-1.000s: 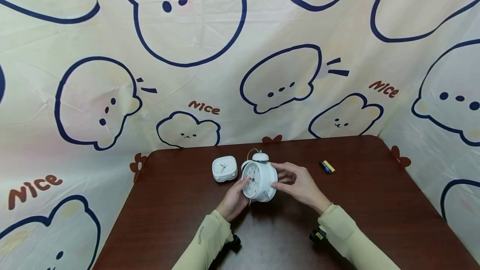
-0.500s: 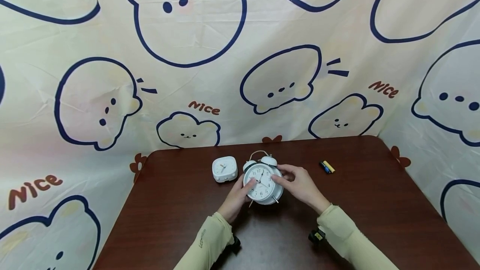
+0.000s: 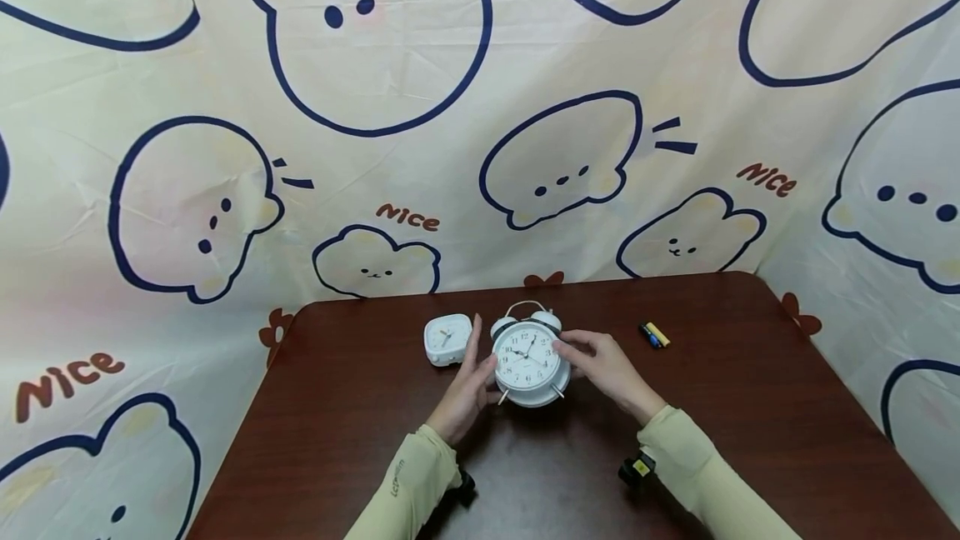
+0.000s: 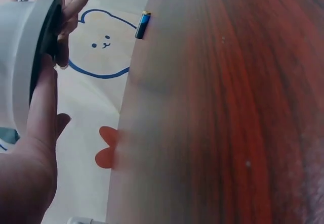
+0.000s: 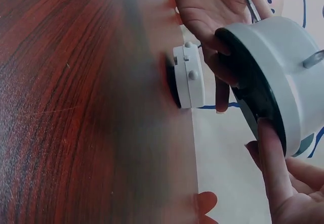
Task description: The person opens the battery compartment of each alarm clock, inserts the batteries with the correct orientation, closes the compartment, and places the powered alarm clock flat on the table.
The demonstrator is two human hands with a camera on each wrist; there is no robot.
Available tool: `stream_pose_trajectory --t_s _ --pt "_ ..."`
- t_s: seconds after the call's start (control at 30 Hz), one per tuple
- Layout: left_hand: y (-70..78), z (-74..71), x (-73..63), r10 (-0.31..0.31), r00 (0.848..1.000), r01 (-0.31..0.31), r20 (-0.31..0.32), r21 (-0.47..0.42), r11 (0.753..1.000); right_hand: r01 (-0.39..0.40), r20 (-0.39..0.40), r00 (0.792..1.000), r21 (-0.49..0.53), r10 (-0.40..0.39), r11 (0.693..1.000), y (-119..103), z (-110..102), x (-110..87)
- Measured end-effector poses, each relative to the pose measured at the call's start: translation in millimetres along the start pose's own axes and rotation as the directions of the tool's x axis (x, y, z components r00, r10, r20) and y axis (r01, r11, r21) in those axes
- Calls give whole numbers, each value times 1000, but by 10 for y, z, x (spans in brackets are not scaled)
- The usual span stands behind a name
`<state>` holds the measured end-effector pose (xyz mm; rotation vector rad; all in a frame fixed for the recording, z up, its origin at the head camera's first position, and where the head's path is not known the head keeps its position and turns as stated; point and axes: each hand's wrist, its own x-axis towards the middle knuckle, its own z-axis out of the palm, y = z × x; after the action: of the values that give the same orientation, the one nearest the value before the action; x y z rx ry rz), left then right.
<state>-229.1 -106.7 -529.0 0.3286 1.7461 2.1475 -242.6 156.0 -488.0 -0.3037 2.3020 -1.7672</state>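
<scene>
Backdrop: cream cloth (image 3: 555,48), navy cartoon outlines.
Table: dark brown wood-grain tabletop (image 3: 360,382).
Held clock: round white twin-bell alarm clock (image 3: 528,357), above the tabletop between both hands.
Left hand (image 3: 467,386): holds its left side, thumb at the front, index finger raised.
Right hand (image 3: 609,367): grips its right side, thumb in front.
Small clock: white rounded-square clock (image 3: 447,339), left of the first.
Batteries: blue and yellow cylinders (image 3: 658,333), farther right.
</scene>
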Motion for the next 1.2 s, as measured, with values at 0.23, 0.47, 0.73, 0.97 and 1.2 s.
stream_pose_trajectory --t_s 0.23,0.47,0.73,0.97,1.2 --pt "14 -4 8 15 997 -11 75 -51 999 -36 -7 999 44 36 998 19 -24 12" --pt "29 2 22 6 994 2 108 -74 997 -102 -13 995 60 103 993 46 -43 -6" --pt "39 13 13 3 994 8 106 -101 995 -160 24 987 90 159 983 67 -68 -11" --pt "52 0 11 -10 994 22 111 -107 994 -164 49 986 135 159 977 74 -68 -6" --pt "68 -6 17 -3 989 19 149 -109 994 -178 57 984 163 171 970 69 -79 -11"
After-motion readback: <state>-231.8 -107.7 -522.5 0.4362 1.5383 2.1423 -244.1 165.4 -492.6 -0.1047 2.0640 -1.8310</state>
